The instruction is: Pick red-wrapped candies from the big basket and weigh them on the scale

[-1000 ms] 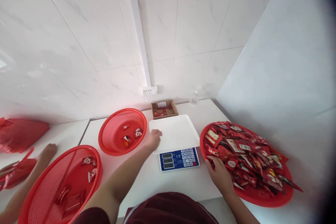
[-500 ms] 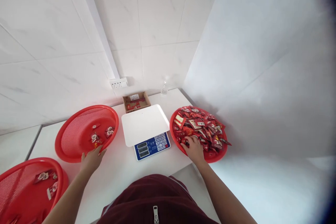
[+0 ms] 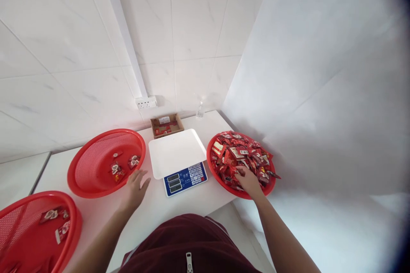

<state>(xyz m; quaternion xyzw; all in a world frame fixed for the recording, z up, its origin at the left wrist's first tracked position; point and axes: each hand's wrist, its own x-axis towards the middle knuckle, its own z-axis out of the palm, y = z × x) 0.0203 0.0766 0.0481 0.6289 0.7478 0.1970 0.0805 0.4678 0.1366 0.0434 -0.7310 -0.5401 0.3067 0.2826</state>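
Observation:
My right hand (image 3: 249, 181) is in the right red basket (image 3: 221, 182), its fingertips pinched on a red packet (image 3: 233, 172) among a heap of red packets. My left hand (image 3: 136, 188) hovers beside the right rim of the middle red basket (image 3: 91, 147), fingers apart and holding nothing. A few red packets (image 3: 117, 170) lie inside that basket. Between the two baskets stands a scale with a bare white tray (image 3: 176, 151) and a blue keypad panel (image 3: 185, 179).
At the lower left another red basket (image 3: 75, 222) holds several packets. Behind the scale are an open cardboard box (image 3: 167, 125) with red packets and a clear plastic bottle (image 3: 200, 110). A wall socket (image 3: 146, 102) is above the white table (image 3: 150, 213).
My left hand has come off the middle basket's rim and moved right, toward the scale. My right hand has shifted slightly right, and its fingers have closed on a packet.

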